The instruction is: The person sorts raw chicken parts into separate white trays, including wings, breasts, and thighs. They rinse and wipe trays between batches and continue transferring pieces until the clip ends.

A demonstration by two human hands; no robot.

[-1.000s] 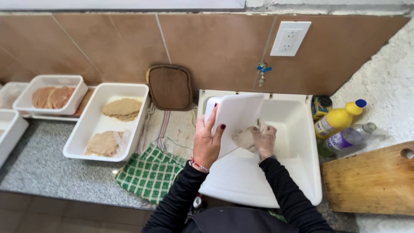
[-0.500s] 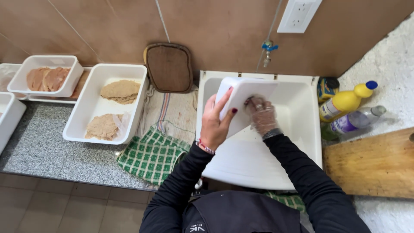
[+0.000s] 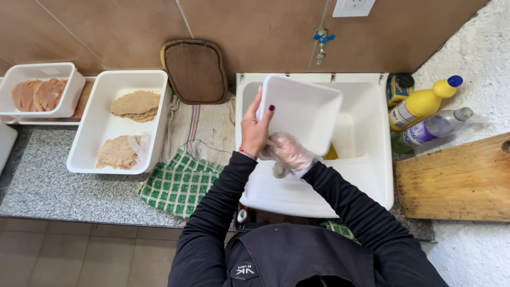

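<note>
Large brown wall tiles [image 3: 255, 26] run along the far side, with a white power socket [image 3: 353, 6] and a blue-handled tap [image 3: 322, 42] set into them. A speckled grey stone bench [image 3: 48, 180] lies on the left; beige floor tiles [image 3: 79, 255] show nearest, rough white plaster wall [image 3: 478, 48] on the right

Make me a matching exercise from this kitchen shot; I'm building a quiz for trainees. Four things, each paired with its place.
Things:
1. white tub
2. breaded cutlets
3. yellow bottle
4. green checked cloth

Places:
A. on the counter in front of the striped towel
B. right of the sink, by the wall
C. held over the sink by the left hand
D. in the large white tray

Pairs: 1-C, 2-D, 3-B, 4-A
</note>
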